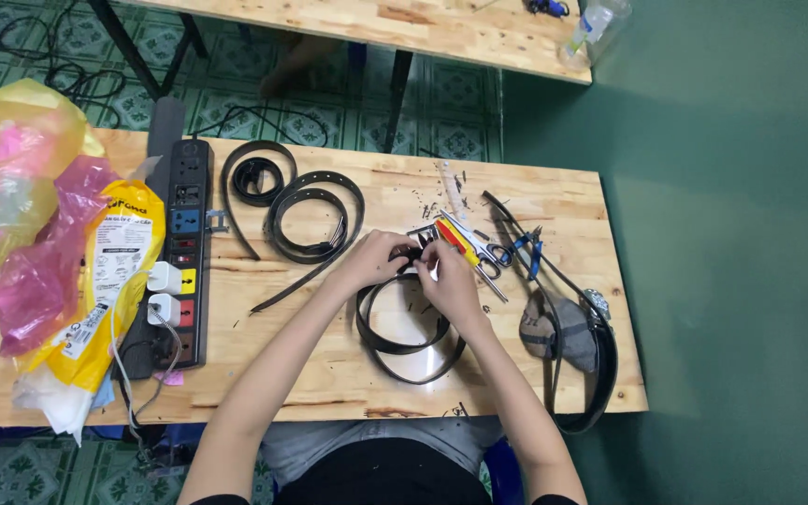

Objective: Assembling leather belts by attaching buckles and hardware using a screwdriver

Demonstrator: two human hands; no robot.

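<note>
The bench (348, 365) carries my work. A black belt (409, 341) loops at centre, its buckle end (420, 239) raised. My left hand (376, 259) and right hand (449, 278) both pinch that end, fingers clenched on it. Judged status: fitting under way, not finished. Scissors (475, 245) lie just beside, unused.
</note>
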